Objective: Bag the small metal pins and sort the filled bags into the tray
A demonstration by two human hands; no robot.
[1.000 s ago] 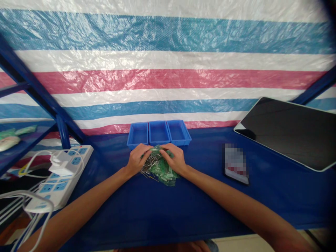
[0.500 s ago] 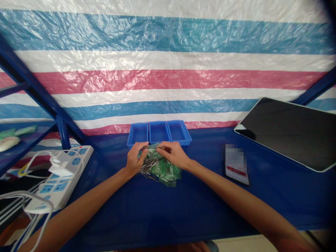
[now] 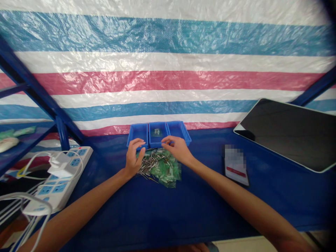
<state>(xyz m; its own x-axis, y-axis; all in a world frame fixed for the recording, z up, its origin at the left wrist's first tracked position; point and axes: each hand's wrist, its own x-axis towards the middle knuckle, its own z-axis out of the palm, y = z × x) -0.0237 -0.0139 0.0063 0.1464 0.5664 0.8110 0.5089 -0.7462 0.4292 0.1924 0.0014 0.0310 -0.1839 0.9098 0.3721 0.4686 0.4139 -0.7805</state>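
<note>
Three blue trays stand side by side at the back of the table: the left tray point(image 3: 138, 126), the middle tray point(image 3: 157, 144) and the right tray point(image 3: 187, 134). A small clear-green packet point(image 3: 156, 132) lies in the middle tray. In front is a pile of green plastic packets point(image 3: 168, 173) with loose metal pins point(image 3: 150, 163) at its left. My left hand point(image 3: 134, 159) is open at the pile's left edge, fingers curved near the left tray. Just in front of the middle and right trays is my right hand point(image 3: 177, 149), its thumb and fingers closed together; anything between them is too small to make out.
A white power strip point(image 3: 76, 175) with plugs and cables lies on the left. On the right are a phone point(image 3: 236, 168) and a large dark-screened device point(image 3: 288, 133). Blue frame bars point(image 3: 62, 127) rise at the left, before a striped sheet point(image 3: 168, 80).
A packet now lies in the middle tray, which was bare before. My right hand has moved slightly up towards the trays, and my left hand has opened a little, uncovering more of the pile.
</note>
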